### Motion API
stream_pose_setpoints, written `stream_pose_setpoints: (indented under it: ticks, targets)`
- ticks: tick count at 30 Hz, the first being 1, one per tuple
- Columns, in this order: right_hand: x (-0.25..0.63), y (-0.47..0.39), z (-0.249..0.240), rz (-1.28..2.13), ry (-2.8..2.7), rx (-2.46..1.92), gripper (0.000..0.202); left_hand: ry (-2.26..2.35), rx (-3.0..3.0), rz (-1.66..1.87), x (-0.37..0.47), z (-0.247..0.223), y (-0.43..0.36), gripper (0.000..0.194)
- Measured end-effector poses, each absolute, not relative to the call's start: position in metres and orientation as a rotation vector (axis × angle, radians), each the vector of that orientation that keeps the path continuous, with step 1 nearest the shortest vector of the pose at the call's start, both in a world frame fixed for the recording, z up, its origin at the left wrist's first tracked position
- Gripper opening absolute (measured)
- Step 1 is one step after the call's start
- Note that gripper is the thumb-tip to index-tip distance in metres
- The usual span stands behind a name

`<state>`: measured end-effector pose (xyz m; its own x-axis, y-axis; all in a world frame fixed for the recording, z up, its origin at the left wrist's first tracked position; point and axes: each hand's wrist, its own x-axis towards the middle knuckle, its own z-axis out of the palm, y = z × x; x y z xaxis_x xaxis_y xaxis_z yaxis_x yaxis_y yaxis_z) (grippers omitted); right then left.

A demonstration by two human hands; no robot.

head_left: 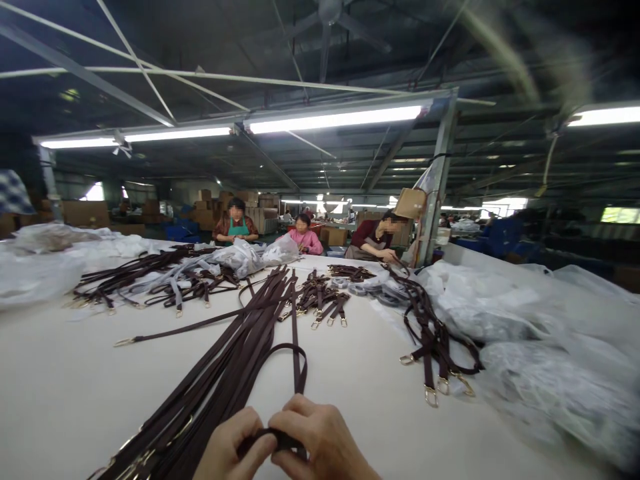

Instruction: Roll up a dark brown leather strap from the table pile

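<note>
At the bottom centre my left hand [231,448] and my right hand [320,441] are together, both pinching one dark brown leather strap [299,363]. The strap loops up and away from my fingers over the white table [60,393]. A long bundle of the same brown straps [230,367] lies diagonally just left of my hands, with gold metal fittings at its near end.
More strap piles with gold buckles lie at left [150,280], centre [320,297] and right [435,340]. Clear plastic bags [530,333] cover the right side. A steel post [437,180] stands at the far edge. Three people [236,223] sit beyond it.
</note>
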<state>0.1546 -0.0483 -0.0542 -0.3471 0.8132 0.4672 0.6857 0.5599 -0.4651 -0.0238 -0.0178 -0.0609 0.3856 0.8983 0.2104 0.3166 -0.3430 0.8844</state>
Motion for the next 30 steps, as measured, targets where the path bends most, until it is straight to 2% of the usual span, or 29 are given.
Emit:
stream_pose_setpoints:
  ticks: [5,11,17,20,24,26,28,30]
  targets:
    - [0.155,-0.052,-0.050,0.288,-2.127,-1.228,0.007,0.886,1.589,0.931,-0.015,-0.070,-0.020,0.044]
    - [0.164,-0.049,-0.046,0.131,-2.203,-1.247,0.007,0.911,1.373,0.967,-0.022,-0.064,-0.019,0.040]
    - [0.178,-0.045,-0.043,0.109,-2.114,-1.235,0.004,0.980,1.239,1.061,-0.053,-0.067,0.002,0.045]
    - [0.180,-0.043,-0.043,0.308,-2.045,-1.277,0.005,0.932,1.282,1.065,-0.057,-0.067,0.005,0.043]
    - [0.181,-0.041,-0.043,0.618,-1.868,-1.253,0.011,0.822,1.365,0.955,-0.048,-0.069,-0.003,0.024]
    - [0.182,-0.044,-0.042,0.900,-1.730,-1.258,0.025,0.801,1.382,0.733,-0.042,-0.074,-0.006,0.036]
    - [0.185,-0.048,-0.041,1.251,-1.520,-1.247,0.046,0.880,1.452,0.616,-0.039,-0.080,-0.005,0.029]
    - [0.189,-0.054,-0.039,1.496,-1.340,-1.195,0.060,1.016,1.565,0.736,-0.042,-0.085,0.001,0.019]
